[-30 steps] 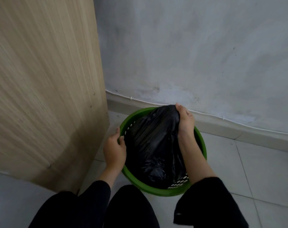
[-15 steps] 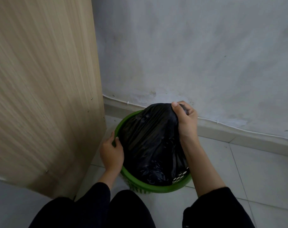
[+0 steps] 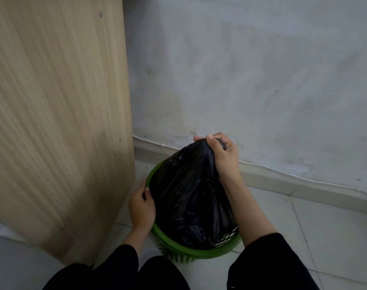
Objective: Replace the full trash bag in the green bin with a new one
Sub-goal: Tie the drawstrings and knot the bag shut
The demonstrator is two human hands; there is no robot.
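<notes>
Bin: round green plastic bin with perforated sides stands on the pale tiled floor, close to the grey wall and just beside a tall light-wood panel.
Bag: crumpled black plastic trash bag sits in the bin, its gathered top drawn up well above the rim into a peak.
Right hand: right hand is curled tight round the bunched neck of the bag at the peak, thumb on the near side.
Left hand: left hand grips the bin's left rim, fingers hooked over the edge beside the bag.
Wall: thin white cable runs along its foot, above the skirting.
Clothing: black sleeves on both forearms.
</notes>
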